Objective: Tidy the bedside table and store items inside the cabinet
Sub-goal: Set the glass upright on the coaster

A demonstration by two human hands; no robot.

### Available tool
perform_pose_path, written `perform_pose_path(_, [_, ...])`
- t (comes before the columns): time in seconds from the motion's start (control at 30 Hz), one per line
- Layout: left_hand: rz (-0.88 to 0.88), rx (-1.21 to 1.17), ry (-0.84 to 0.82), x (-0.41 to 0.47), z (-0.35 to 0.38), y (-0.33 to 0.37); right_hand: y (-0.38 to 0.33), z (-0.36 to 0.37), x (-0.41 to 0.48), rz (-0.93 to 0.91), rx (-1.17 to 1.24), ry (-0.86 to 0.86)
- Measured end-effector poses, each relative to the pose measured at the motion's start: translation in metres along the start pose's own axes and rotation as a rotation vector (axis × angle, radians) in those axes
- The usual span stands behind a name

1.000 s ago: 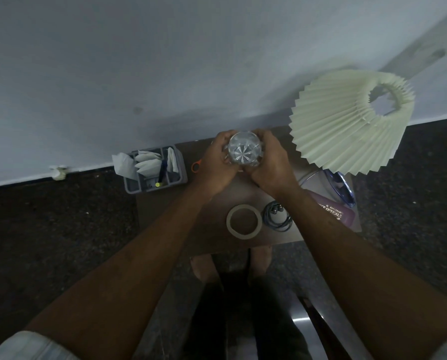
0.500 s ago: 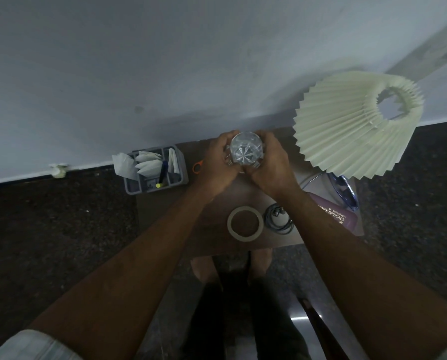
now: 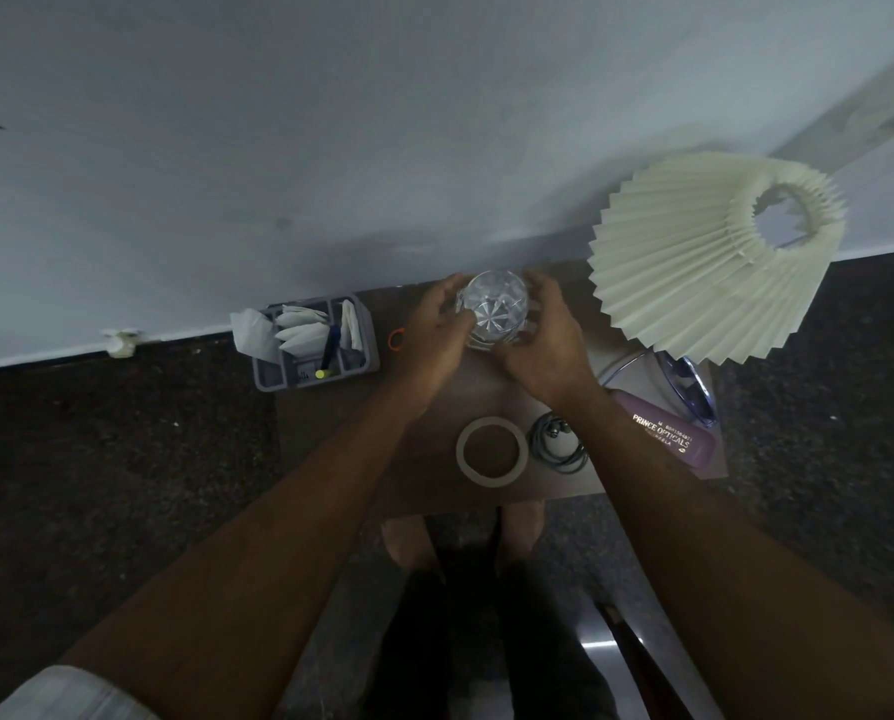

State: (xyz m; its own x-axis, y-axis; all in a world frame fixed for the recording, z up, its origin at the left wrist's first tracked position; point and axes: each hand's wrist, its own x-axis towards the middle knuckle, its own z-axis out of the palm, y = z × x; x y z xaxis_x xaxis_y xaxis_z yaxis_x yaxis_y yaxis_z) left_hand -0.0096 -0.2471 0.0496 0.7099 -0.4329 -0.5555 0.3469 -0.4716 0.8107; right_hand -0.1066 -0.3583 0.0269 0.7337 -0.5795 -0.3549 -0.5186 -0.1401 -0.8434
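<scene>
At frame centre, brown bedside table [image 3: 486,392]; at upper right, pleated lampshade [image 3: 694,272]. Just above centre, near the table's far edge, left hand [image 3: 434,330] and right hand [image 3: 543,340] with fingers curled round cut-glass tumbler [image 3: 494,309] from either side, upright, long axis toward the camera, mouth up

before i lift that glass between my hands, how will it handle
The glass looks thick with cut facets, so it is probably rigid and heavy for its size. Those ridges should help you hold it, though clear glass may be slippery. It is likely fragile if knocked against the table, so set it down gently.
</scene>
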Motion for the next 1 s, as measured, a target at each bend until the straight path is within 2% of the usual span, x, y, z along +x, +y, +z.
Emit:
perform_pose_path(0.07, [-0.051,-0.023,0.039,0.004,0.0,-0.005,0.003,0.001,-0.001,0.074,0.025,0.028])
perform_pose_path(0.23, [-0.156,0.035,-0.021,0.005,-0.002,-0.016,0.01,0.003,0.005,0.158,-0.123,0.012])
perform_pose_path(0.4, [-0.201,0.017,-0.052,0.006,0.005,-0.02,0.014,0.005,0.015,0.038,-0.278,-0.09])
perform_pose_path(0.5, [-0.226,-0.019,-0.053,0.004,0.008,-0.019,0.016,0.009,0.019,0.046,-0.336,-0.097])
perform_pose_path(1.0, [-0.211,-0.05,-0.035,0.001,0.005,-0.027,0.021,0.012,0.016,0.047,-0.349,-0.114])
